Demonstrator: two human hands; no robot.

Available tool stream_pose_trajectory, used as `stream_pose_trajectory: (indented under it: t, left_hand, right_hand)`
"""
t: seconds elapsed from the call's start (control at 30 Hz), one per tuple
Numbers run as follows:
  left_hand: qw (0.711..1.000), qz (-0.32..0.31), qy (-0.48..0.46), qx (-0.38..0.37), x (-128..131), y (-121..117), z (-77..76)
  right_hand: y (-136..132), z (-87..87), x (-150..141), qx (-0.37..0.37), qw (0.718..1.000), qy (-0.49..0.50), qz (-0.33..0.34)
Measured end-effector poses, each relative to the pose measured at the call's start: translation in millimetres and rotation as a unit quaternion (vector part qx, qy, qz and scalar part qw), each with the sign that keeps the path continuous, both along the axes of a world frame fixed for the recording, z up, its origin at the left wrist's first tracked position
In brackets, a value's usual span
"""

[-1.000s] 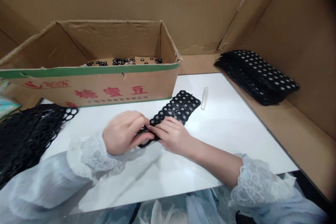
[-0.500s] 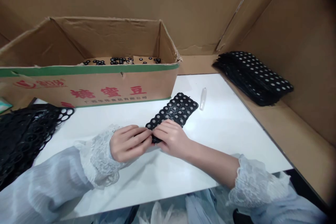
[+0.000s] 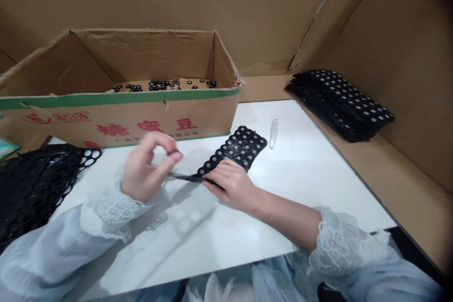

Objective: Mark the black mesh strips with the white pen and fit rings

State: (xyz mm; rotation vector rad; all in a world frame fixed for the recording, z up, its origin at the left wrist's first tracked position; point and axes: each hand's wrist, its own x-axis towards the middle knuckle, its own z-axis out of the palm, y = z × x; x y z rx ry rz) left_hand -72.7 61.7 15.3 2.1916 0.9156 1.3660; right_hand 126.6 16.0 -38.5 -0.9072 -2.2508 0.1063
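On the white table lies a black perforated sheet (image 3: 240,146) with rows of round pale dots. My right hand (image 3: 231,184) is closed on its near end, fingers pressed over the edge. From under those fingers a dark edge of the sheet sticks out leftward, slightly raised and seen nearly side-on. My left hand (image 3: 148,167) is lifted to the left of the sheet, thumb and forefinger pinched on a small dark piece (image 3: 173,153). Blur keeps the exact shape of that piece hidden. The left hand stands in front of the printed cardboard box (image 3: 208,108).
Small black rings (image 3: 164,86) lie inside the box. A pile of black sheets with larger holes (image 3: 38,188) is at the left. Dotted black sheets (image 3: 339,104) are stacked on the cardboard at the right. A small clear tube-like object (image 3: 273,134) lies beyond the sheet.
My left hand has pulled away from the sheet, up and to the left, with a small dark piece in its fingertips. The sheet's near end has come up a little; my right hand stays on it.
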Motion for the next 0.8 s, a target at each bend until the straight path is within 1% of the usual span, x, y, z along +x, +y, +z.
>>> stream_pose_trajectory:
  t: [0.03,0.07,0.1,0.13,0.17,0.23,0.33,0.4,0.47,0.53,0.57,0.63,0.67,0.73,0.8]
  left_hand:
    - [0.993,-0.059,0.084,-0.064,0.2,0.1,1.1]
    - [0.973,-0.119,0.153,-0.127,0.6,-0.2,1.5]
    - [0.949,-0.165,0.201,-0.178,1.3,-0.8,1.3]
    - [0.929,-0.194,0.23,-0.213,2.0,-1.4,0.8]
    - [0.915,-0.211,0.25,-0.237,2.6,-1.9,0.0]
    - [0.903,-0.217,0.265,-0.259,3.6,-3.3,-2.3]
    - [0.913,-0.184,0.257,-0.257,5.5,-7.0,-7.4]
    - [0.928,-0.155,0.257,-0.222,7.3,-10.6,-11.7]
    - [0.942,-0.133,0.273,-0.14,8.9,-14.1,-16.5]
    - [0.952,-0.103,0.288,-0.013,9.7,-17.1,-21.9]
    - [0.952,-0.084,0.287,0.057,9.8,-18.5,-24.9]
    - [0.944,-0.052,0.274,0.176,9.3,-21.0,-30.7]
    - [0.938,-0.045,0.267,0.217,8.9,-22.2,-33.2]
    - [0.931,-0.045,0.249,0.263,8.1,-24.6,-36.6]
    - [0.933,-0.048,0.229,0.274,7.6,-26.9,-37.4]
  right_hand:
    - [-0.3,1.0,-0.6,0.0,1.0,-0.005,0.009]
    - [-0.5,1.8,-0.9,0.0,1.0,-0.008,0.015]
    - [-0.5,2.2,-0.9,0.0,1.0,-0.008,0.016]
    - [-0.4,2.4,-0.7,0.0,1.0,-0.004,0.013]
    - [-0.1,2.4,-0.2,-0.001,1.0,0.002,0.009]
    - [0.5,1.9,0.8,-0.004,1.0,0.013,-0.001]
    - [1.2,1.2,1.8,-0.011,1.0,0.018,-0.008]
    - [1.3,1.4,1.9,-0.014,1.0,0.017,-0.003]
    - [1.0,2.0,1.6,-0.018,1.0,0.022,-0.001]
    - [0.1,2.9,1.1,-0.024,0.999,0.033,-0.008]
    - [-0.5,3.4,0.7,-0.027,0.999,0.039,-0.011]
    - [-1.8,4.2,-0.1,-0.035,0.998,0.046,-0.012]
    - [-2.2,4.3,-0.4,-0.038,0.998,0.046,-0.01]
    - [-2.6,4.2,-0.7,-0.042,0.998,0.044,-0.004]
    - [-2.0,3.9,-0.1,-0.048,0.998,0.043,-0.005]
